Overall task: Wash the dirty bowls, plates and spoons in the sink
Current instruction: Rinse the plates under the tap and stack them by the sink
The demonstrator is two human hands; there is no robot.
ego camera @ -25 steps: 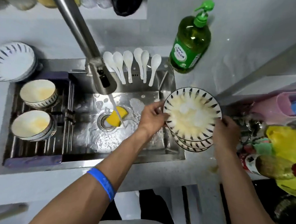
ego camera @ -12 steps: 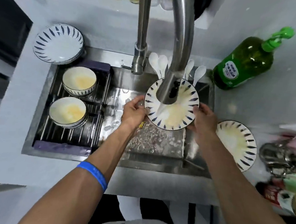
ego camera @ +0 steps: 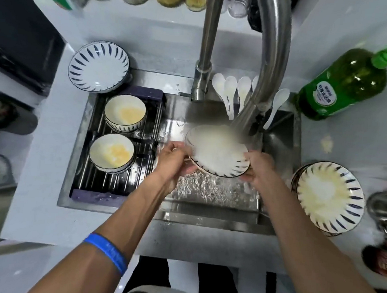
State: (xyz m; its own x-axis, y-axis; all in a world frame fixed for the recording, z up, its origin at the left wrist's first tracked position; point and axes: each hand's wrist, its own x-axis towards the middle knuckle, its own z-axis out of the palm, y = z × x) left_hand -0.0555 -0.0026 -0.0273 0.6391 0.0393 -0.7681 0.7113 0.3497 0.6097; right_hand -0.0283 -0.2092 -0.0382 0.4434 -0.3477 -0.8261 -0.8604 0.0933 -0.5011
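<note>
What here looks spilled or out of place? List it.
A yellowish smear lies on the counter right of the sink, between the soap bottle and the dirty plates. It looks like spilled food residue. Nothing else stands out.

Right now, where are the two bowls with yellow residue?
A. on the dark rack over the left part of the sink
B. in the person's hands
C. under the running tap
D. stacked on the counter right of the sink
A: both dirty bowls, the far bowl and the near bowl, sit on the slatted drying rack at the sink's left, while the hands hold a plate under the water.
</note>
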